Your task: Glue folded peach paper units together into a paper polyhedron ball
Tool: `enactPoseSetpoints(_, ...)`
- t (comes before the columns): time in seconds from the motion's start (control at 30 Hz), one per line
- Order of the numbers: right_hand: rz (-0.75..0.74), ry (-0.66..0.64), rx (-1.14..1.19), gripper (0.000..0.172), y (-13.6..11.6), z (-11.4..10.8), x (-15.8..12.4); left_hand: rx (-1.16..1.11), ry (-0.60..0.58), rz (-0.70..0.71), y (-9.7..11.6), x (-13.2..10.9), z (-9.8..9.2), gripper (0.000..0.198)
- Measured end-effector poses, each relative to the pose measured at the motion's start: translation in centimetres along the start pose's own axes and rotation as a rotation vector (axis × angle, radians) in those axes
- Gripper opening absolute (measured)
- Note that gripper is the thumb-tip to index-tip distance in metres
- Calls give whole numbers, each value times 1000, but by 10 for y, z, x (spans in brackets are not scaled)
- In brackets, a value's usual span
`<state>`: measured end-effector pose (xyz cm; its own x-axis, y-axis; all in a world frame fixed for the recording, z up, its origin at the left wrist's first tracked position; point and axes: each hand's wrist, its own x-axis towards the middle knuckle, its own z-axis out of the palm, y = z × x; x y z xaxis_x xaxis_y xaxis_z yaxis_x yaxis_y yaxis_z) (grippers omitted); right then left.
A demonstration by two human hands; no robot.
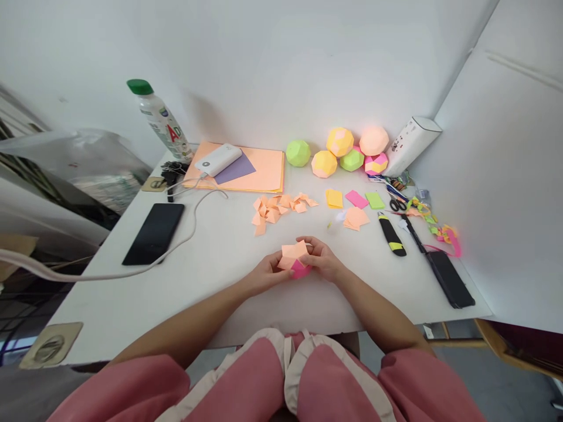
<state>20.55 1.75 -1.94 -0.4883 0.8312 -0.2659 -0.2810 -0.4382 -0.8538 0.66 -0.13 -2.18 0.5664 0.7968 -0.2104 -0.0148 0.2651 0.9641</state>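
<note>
Near the front edge of the white table, both hands hold a partly assembled folded paper piece (294, 255), peach on top and bright pink below. My left hand (266, 272) grips its left side, thumb along the lower edge. Around its right side, my right hand (322, 258) is closed, with the thumb pressing on the front. Beyond the hands lies a loose pile of folded peach paper pieces (271, 212). To the right of that pile is a small stack of peach paper (356, 218). The piece's underside and several fingertips are hidden.
Several finished paper balls (340, 142) sit by the back wall. Yellow (334, 198), pink (356, 199) and green paper squares (375, 200) lie before them. A utility knife (392, 234), scissors (398, 204) and black phone (153, 234) flank the work. A white cable (193, 228) crosses the left side.
</note>
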Motion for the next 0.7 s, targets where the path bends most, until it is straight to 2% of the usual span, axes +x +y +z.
enactPoseSetpoints(0.07,-2,13,10,55,-1,1,0,-46,4,54,-3,2,-1,53)
enactPoseSetpoints(0.17,-9,43,28,57,-2,3,-1,-185,59,147,-9,7,-3,47)
enactPoseSetpoints(0.33,3,172,88,59,-4,12,-4,-380,97,158,-11,13,-6,39)
enactPoseSetpoints(0.47,11,281,154,60,-7,16,-6,-384,64,148,-6,10,-7,29)
enactPoseSetpoints(0.7,54,361,186,59,-11,16,-7,-372,58,116,-5,11,-8,34)
